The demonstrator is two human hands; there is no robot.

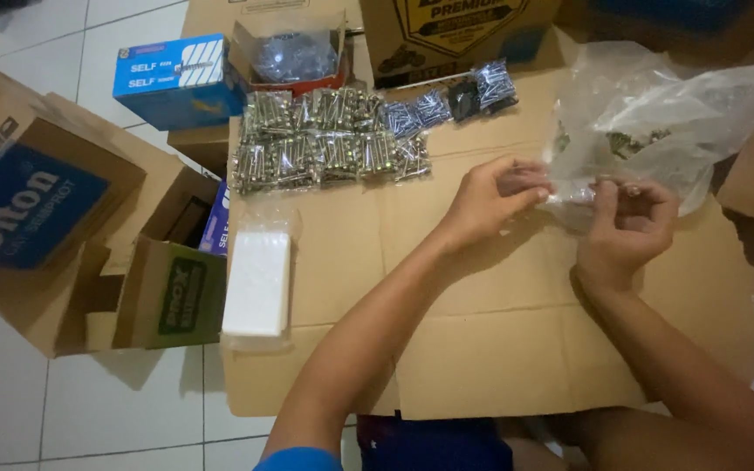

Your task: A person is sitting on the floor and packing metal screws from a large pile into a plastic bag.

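Both hands — left hand, right hand — pinch a small clear bag; best kept level, pinched close to its mouth.

Left hand and right hand both pinch a small clear bag over flattened cardboard on tile floor. Big crumpled plastic bag just behind the right hand, touching the small one. Rows of bagged screws near the far edge, white packet stack at left. Blue box and open cartons further left
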